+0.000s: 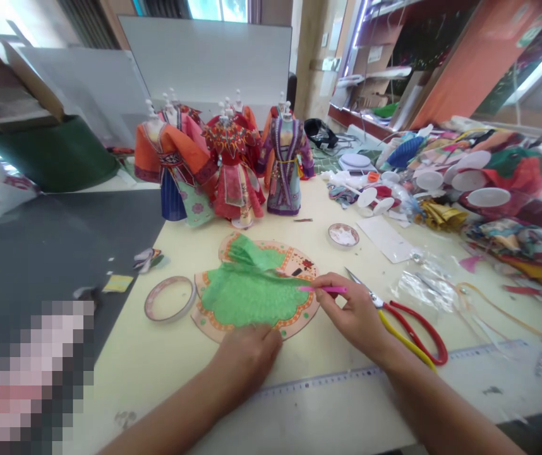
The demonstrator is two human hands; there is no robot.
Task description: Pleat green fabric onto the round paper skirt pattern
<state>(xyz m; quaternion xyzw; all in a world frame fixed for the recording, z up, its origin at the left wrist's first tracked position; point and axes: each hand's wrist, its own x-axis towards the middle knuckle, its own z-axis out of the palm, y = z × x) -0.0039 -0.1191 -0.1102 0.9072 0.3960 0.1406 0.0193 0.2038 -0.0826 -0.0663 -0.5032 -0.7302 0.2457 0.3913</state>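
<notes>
A rounded piece of green fabric (247, 297) with a peach and orange patterned border lies on the table, partly folded over at its far side. My left hand (249, 354) is closed at the fabric's near edge, its fingertips hidden beneath the knuckles. Between the fingertips of my right hand (347, 309) is a slim pink stick (332, 289), held level at the fabric's right edge with its tip over the green area. Scissors (394, 316) with red and yellow handles lie just right of my right hand. A roll of tape (169, 299) rests left of the fabric.
Dolls in costume (235, 164) stand at the back. A small dish (343, 236) with white contents sits right of them. Fabric scraps and white discs (489, 197) are heaped at right. A clear ruler (318, 381) runs along the front. A blurred-out area covers the lower left.
</notes>
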